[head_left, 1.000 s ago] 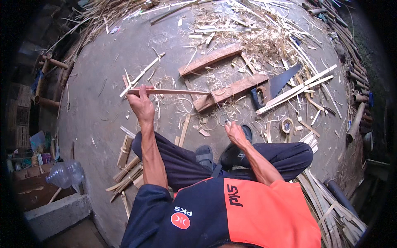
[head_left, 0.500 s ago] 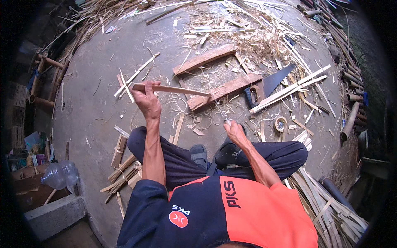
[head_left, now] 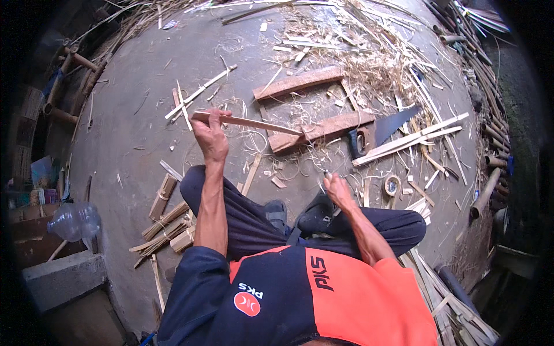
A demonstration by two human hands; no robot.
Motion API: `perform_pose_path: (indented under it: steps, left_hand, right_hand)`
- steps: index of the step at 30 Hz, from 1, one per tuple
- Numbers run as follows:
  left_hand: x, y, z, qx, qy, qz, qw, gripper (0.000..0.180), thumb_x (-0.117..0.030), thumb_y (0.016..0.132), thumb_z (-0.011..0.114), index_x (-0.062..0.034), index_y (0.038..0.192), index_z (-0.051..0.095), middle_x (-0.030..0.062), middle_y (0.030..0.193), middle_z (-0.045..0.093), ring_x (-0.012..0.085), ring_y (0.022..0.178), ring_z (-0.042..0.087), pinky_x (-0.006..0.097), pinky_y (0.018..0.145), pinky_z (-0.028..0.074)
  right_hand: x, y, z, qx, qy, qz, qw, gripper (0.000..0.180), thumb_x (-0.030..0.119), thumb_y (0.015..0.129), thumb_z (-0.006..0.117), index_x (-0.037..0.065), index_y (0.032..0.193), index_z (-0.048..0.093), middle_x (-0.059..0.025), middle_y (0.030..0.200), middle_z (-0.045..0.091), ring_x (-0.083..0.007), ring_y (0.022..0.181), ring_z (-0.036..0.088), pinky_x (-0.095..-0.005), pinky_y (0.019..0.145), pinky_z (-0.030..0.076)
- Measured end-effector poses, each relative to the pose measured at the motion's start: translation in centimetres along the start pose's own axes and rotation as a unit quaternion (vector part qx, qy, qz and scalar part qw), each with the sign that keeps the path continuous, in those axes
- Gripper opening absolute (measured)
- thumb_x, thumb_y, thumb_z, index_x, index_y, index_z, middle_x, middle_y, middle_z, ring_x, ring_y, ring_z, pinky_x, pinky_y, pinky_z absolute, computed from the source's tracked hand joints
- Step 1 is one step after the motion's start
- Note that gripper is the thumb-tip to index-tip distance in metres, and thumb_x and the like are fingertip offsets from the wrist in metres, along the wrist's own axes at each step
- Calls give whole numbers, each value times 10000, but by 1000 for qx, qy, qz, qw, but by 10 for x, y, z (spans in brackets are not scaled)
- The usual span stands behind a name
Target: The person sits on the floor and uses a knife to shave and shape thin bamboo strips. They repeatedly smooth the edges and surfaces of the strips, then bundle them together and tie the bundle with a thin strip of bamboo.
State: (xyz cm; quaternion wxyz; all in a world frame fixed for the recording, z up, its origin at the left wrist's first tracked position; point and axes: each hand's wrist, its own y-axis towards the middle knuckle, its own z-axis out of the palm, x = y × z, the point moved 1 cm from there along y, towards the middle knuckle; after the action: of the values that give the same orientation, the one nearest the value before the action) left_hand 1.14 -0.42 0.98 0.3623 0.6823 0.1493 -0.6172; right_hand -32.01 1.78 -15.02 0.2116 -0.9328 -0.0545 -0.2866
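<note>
Concrete floor strewn with bamboo shavings, a seated person working a bamboo strip.
Left hand point(head_left: 210, 138) is clenched on the near end of the thin bamboo strip point(head_left: 254, 122), likely light, springy and splintery; right hand point(head_left: 336, 189) looks closed on something small, unclear what. Two wooden blocks point(head_left: 320, 130), a handsaw point(head_left: 381, 134) and a tape roll point(head_left: 392, 185) crowd the floor ahead.

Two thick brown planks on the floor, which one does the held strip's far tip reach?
The nearer plank, beside the handsaw. The strip in the left hand ends on it; the farther plank lies apart.
</note>
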Motion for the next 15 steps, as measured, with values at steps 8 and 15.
perform_pose_path:
  steps: [8,15]
  left_hand:
    - [3,-1,1,8,-19,9,1000,138,-138,914,470,-30,906,384,98,740,611,161,713,610,281,702,459]
    - [0,4,4,-12,17,9,1000,156,-135,904,486,-26,912,375,94,726,601,176,699,623,287,662,480]
  right_hand:
    - [31,-4,-26,14,-10,-8,1000,321,294,866,500,-25,897,476,-306,739,555,-463,764,557,-494,624,420]
    - [20,-4,-7,4,1,-41,999,294,269,861,520,-18,858,456,-307,732,546,-470,767,546,-499,613,414]
